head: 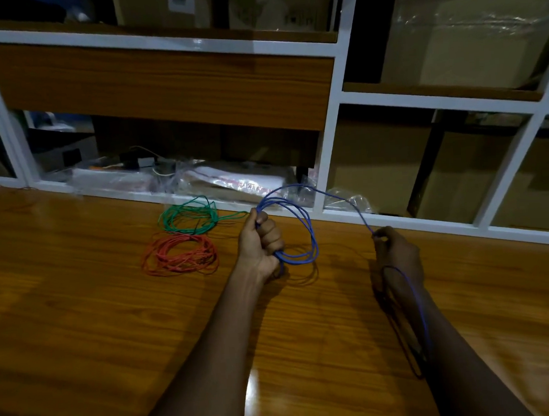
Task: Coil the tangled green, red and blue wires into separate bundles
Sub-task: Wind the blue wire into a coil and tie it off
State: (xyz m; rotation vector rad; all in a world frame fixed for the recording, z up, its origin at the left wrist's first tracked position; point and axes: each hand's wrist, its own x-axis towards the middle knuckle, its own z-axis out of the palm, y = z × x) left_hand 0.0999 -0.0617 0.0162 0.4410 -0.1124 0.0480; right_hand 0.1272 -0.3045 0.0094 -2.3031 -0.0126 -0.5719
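A green wire coil (187, 217) lies flat on the wooden table (78, 302), near its far edge. Just in front of it lies a red wire coil (180, 255). My left hand (261, 243) is shut in a fist around several loops of blue wire (310, 234), held upright above the table. From the loops a single blue strand arcs right to my right hand (398, 252), which pinches it between thumb and fingertips. The loose end trails down along my right forearm toward the table.
White-framed shelving (329, 132) with wooden panels rises behind the table. Cardboard boxes (459, 175) and plastic-wrapped packets (226, 182) fill the lower compartments. A thin green tail of wire runs from the green coil toward my left hand.
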